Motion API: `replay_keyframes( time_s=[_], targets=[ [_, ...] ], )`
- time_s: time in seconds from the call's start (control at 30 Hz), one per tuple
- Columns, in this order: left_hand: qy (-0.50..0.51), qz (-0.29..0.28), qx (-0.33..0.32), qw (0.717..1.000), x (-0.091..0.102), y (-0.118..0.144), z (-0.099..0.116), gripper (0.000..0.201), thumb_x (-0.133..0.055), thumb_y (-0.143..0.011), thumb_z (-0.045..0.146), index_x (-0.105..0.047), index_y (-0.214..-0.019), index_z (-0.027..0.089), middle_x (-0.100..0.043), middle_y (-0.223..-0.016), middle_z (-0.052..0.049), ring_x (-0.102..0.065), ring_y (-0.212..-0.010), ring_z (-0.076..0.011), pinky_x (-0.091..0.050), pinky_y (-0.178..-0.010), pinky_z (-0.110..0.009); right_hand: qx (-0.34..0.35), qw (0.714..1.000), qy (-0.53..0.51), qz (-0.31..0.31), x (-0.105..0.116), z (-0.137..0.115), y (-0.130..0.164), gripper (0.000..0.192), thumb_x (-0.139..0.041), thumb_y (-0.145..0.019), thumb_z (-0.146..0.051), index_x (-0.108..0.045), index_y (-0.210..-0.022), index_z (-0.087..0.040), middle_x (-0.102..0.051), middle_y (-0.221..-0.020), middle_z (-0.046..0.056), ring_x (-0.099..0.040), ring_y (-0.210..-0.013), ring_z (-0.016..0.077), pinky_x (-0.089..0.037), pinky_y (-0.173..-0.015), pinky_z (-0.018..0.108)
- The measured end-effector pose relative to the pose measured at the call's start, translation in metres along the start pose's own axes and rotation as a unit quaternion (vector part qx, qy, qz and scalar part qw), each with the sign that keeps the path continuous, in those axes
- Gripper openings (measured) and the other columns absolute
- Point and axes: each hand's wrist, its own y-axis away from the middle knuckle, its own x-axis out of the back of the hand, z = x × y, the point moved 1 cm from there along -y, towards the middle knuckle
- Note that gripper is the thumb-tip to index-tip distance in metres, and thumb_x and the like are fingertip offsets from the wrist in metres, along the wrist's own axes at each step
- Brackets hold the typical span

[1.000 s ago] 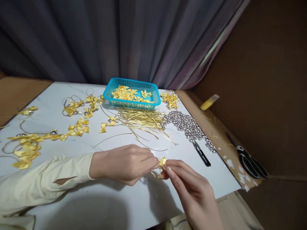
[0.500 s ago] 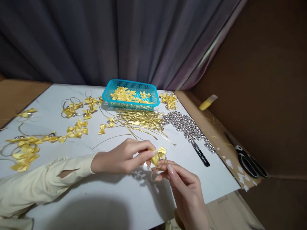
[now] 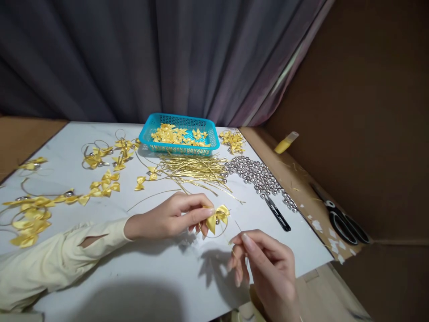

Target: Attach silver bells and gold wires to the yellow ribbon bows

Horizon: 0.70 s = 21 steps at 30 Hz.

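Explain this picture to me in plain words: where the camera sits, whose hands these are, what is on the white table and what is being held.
The camera is worn on the person's head, looking down at their own bare hands. The left hand pinches a small yellow ribbon bow. The right hand pinches the end of a thin gold wire that loops from the bow. On the white table lie a blue basket of bows, a bundle of gold wires, silver beads, small snips and finished bows. Black scissors lie off to the right.

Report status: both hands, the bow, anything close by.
Left hand pinching yellow bow. Right hand pinching gold wire running from the bow. Small snips and silver beads close by, not touching.
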Motion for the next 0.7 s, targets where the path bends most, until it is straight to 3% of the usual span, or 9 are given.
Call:
replay_keyframes(
  time_s=[0.3,0.7],
  targets=[
    [-0.026,-0.003,-0.015,1.000,0.0003,0.0013,-0.0009,0.021,-0.040,-0.092,0.021,-0.055,-0.080,0.012,-0.062,-0.068,-0.001,-0.057,-0.061,-0.0075,-0.044,-0.059,-0.016,-0.025,0.999,0.013,-0.023,-0.0031,0.0004,0.0006,0.023,-0.058,-0.082,-0.033,-0.064,-0.073,-0.013,-0.063,-0.050,0.004,-0.049,-0.034,0.0082,-0.024,-0.036,0.018],
    [-0.018,-0.035,-0.014,0.999,-0.0008,0.0002,-0.0001,0.017,-0.041,-0.092,0.018,-0.054,-0.082,0.013,-0.062,-0.069,-0.001,-0.057,-0.062,-0.0068,-0.044,-0.060,-0.016,-0.017,0.999,0.037,-0.029,-0.0040,0.0024,-0.0024,0.024,-0.057,-0.082,-0.035,-0.063,-0.073,-0.014,-0.063,-0.051,0.004,-0.048,-0.033,0.0093,-0.027,-0.035,0.020]
  ],
)
